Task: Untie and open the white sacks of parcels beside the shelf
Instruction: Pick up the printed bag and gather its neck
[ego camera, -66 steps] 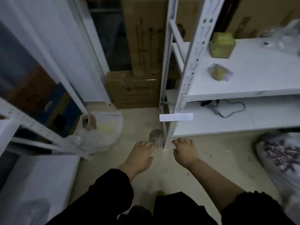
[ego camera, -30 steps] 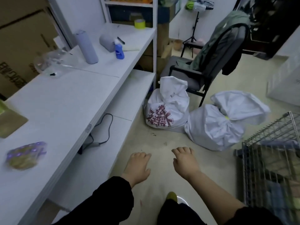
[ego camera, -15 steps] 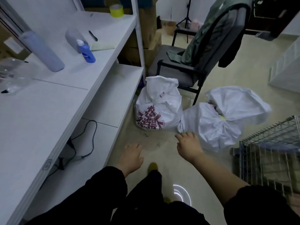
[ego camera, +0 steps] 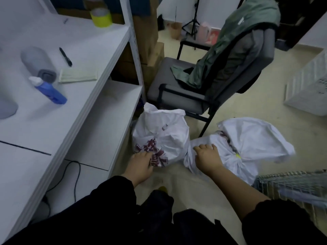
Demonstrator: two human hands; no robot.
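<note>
L hand [ego camera: 141, 165] & R hand [ego camera: 207, 159] both reach fwd, fingers loose and fairly straight, gripping nothing. L fingertips touch the lower front of the red-printed white sack [ego camera: 159, 131], which stands on the floor just beside the white shelf unit [ego camera: 99, 55], in front of a grey chair [ego camera: 178, 96]. R fingers spread on the 2nd white sack [ego camera: 254, 138], lying on its side, neck cinched w/ a yellow tie [ego camera: 238, 156], near a wire basket [ego camera: 292, 181].

A bare strip of floor [ego camera: 177, 175] leads to both sacks. The white shelf unit [ego camera: 58, 128] walls the left, a wire basket [ego camera: 283, 179] crowds the right, and the grey chair [ego camera: 177, 93] stands just behind the printed sack [ego camera: 164, 135] and the tied sack [ego camera: 251, 142].
</note>
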